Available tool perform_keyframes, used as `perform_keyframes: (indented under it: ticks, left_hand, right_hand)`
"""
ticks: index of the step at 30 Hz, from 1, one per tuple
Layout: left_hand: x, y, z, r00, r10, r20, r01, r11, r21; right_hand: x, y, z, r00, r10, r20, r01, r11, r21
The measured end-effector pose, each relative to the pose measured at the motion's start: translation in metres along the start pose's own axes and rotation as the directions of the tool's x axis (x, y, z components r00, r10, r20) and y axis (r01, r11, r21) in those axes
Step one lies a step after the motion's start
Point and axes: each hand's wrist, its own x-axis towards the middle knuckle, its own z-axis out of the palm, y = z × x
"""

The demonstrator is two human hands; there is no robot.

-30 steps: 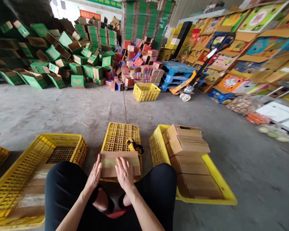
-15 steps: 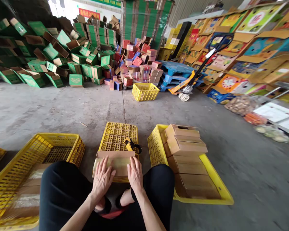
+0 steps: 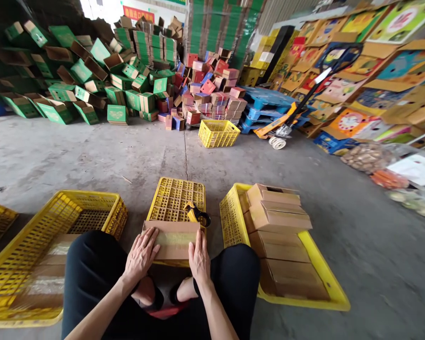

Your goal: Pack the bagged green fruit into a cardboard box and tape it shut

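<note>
Resting flat on the upturned yellow crate (image 3: 177, 198): one brown cardboard box (image 3: 172, 238), clear tape along its top seam. Your left hand (image 3: 140, 255) and right hand (image 3: 199, 255) press it, fingers spread, gripping nothing.

Concrete floor (image 3: 92, 156), yellow crates (image 3: 217, 133), cartons (image 3: 116, 114), pallet jack (image 3: 279, 134)

I count five yellow crates: one upturned (image 3: 179, 198) under my one taped carton (image 3: 172, 240), one far off (image 3: 218, 133), one (image 3: 320, 271) holding four brown cartons (image 3: 278, 219), two at my left (image 3: 92, 212), plus one tape dispenser (image 3: 197, 215).
</note>
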Motion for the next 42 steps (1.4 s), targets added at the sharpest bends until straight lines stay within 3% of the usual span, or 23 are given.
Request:
perform_keyframes:
  ticks: [6, 12, 17, 23, 27, 30, 34, 38, 42]
  left_hand:
    - [-0.013, 0.005, 0.002, 1.000, -0.028, -0.012, 0.028, 0.998, 0.064]
    - [-0.009, 0.012, 0.001, 0.998, -0.064, -0.013, 0.065, 0.996, 0.059]
    - [-0.010, 0.012, 0.001, 0.998, -0.064, -0.013, 0.065, 0.996, 0.068]
    - [-0.009, 0.009, 0.005, 0.998, -0.067, -0.023, 0.068, 0.997, 0.047]
    - [-0.009, 0.007, 0.004, 0.997, -0.079, -0.006, 0.080, 0.996, 0.041]
    - [-0.009, 0.006, 0.000, 0.997, -0.070, 0.022, 0.069, 0.996, 0.052]
    - [-0.008, 0.005, -0.005, 0.998, -0.053, 0.036, 0.050, 0.996, 0.073]
    - [-0.007, 0.004, -0.009, 0.999, -0.028, 0.024, 0.025, 0.995, 0.094]
    - [-0.007, 0.014, -0.009, 1.000, 0.008, 0.005, -0.008, 0.992, 0.125]
  right_hand:
    - [0.000, -0.001, -0.002, 0.999, 0.019, 0.046, -0.018, 1.000, -0.023]
    - [-0.004, -0.022, -0.008, 0.998, -0.018, 0.068, 0.028, 0.987, -0.160]
    - [-0.011, -0.046, 0.000, 0.993, -0.108, 0.041, 0.112, 0.987, -0.119]
    - [-0.010, -0.089, 0.022, 0.977, -0.196, 0.081, 0.200, 0.979, -0.039]
    - [-0.007, -0.105, 0.021, 0.961, -0.250, 0.117, 0.248, 0.968, 0.030]
    - [-0.013, -0.101, 0.005, 0.941, -0.302, 0.156, 0.293, 0.953, 0.079]
    - [-0.020, -0.073, -0.021, 0.920, -0.347, 0.184, 0.336, 0.938, 0.086]
    - [-0.006, -0.039, -0.035, 0.965, -0.249, 0.078, 0.247, 0.968, 0.035]
    - [0.008, -0.033, -0.035, 0.981, -0.193, 0.036, 0.191, 0.981, 0.044]
